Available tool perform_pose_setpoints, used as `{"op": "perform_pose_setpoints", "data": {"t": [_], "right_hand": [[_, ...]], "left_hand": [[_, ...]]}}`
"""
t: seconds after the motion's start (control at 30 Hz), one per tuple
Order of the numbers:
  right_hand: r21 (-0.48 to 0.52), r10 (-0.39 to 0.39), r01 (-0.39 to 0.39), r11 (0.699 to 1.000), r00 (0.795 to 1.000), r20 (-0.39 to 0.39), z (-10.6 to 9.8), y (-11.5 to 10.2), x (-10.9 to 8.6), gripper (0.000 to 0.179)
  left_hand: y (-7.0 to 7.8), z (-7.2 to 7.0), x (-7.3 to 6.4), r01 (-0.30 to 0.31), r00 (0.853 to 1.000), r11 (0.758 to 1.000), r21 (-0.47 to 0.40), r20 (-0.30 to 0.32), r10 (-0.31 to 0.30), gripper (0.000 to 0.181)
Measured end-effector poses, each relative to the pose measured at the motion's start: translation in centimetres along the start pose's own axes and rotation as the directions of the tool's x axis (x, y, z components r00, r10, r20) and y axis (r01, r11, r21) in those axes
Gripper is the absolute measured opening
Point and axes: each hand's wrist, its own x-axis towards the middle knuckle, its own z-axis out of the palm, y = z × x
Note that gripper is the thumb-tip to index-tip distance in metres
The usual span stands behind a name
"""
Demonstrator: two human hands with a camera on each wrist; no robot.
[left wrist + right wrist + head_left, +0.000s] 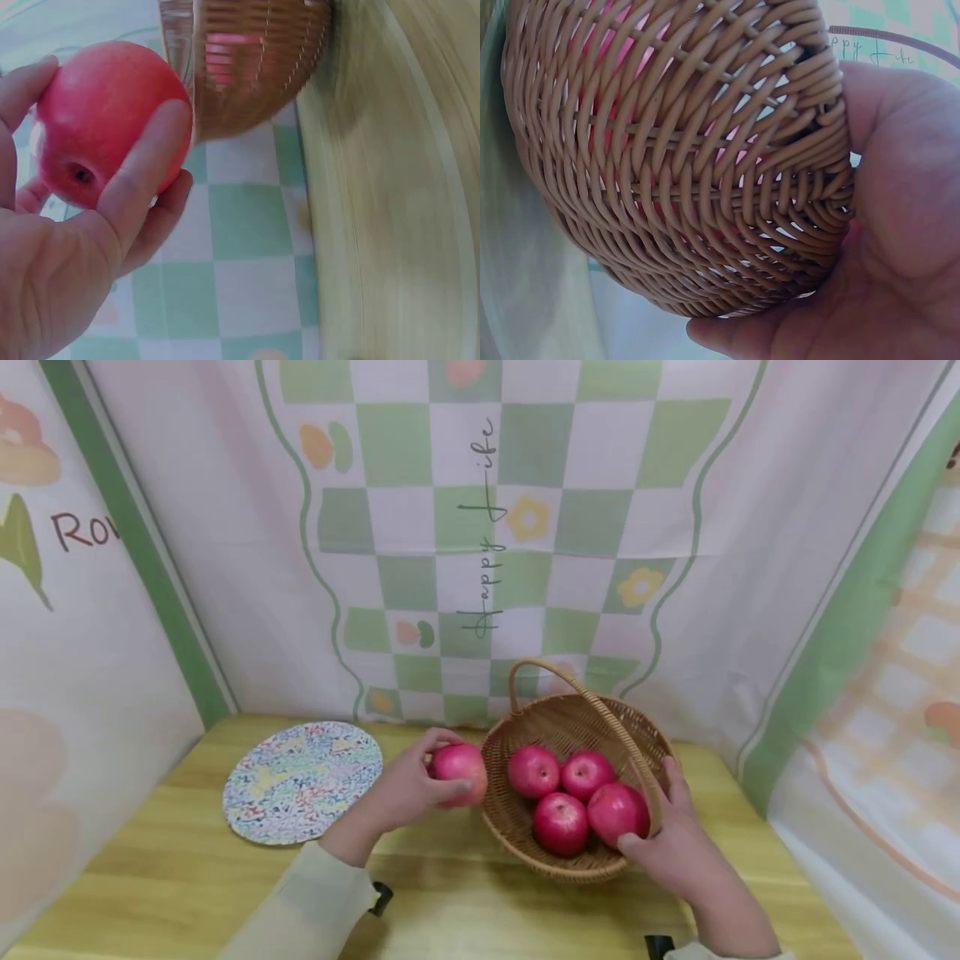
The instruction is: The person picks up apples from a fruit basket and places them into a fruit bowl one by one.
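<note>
My left hand (405,789) holds a red apple (461,762) beside the left rim of a brown wicker basket (558,718). In the left wrist view, the thumb lies across this apple (112,90) and the other fingers wrap its far side. Inside the basket sit several more red apples (561,824), grouped toward the middle and right. My right hand (678,852) grips the basket's right rim near the foot of its arched handle (600,706). The right wrist view shows the woven side (667,165) close up, with red fruit glimpsed through the gaps.
A round mat (300,785) with a multicoloured speckled pattern lies at the left of the wooden table (450,910). Behind the table hangs a green and white checked cloth (465,527), with more printed fabric at both sides.
</note>
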Motion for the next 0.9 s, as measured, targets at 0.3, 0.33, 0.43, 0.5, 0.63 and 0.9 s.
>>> {"op": "perform_pose_setpoints", "data": {"t": [0.3,0.33,0.43,0.5,0.63,0.9], "right_hand": [[-0.019,-0.009,0.009,1.0,1.0,0.013,0.1,0.5,0.0,0.11],[-0.022,-0.01,0.011,1.0,1.0,0.013,0.1,0.5,0.0,0.109],[-0.03,-0.012,0.012,0.999,1.0,0.013,0.1,0.5,0.0,0.11],[-0.033,-0.009,0.01,0.999,1.0,0.015,0.1,0.5,-0.1,0.109],[-0.027,0.0,0.001,1.0,1.0,0.021,0.1,0.4,-0.2,0.109],[-0.026,0.009,-0.008,1.0,0.999,0.039,-0.2,0.4,0.0,0.108]], "left_hand": [[-1.3,-3.9,-0.9,0.072,0.995,0.996,0.061,-0.067,-0.067,0.056],[-1.5,-4.4,-1.0,0.073,0.995,0.994,0.087,-0.071,-0.067,0.056],[-1.9,-5.6,-1.4,0.065,0.996,0.979,0.194,-0.077,-0.051,0.061],[-2.1,-6.4,-1.7,0.059,0.996,0.964,0.259,-0.077,-0.04,0.064],[-2.5,-8.1,-2.0,0.068,0.995,0.95,0.304,-0.088,-0.044,0.062],[-3.1,-10.8,-3.1,0.184,0.979,0.949,0.255,-0.13,-0.155,0.062]]}}
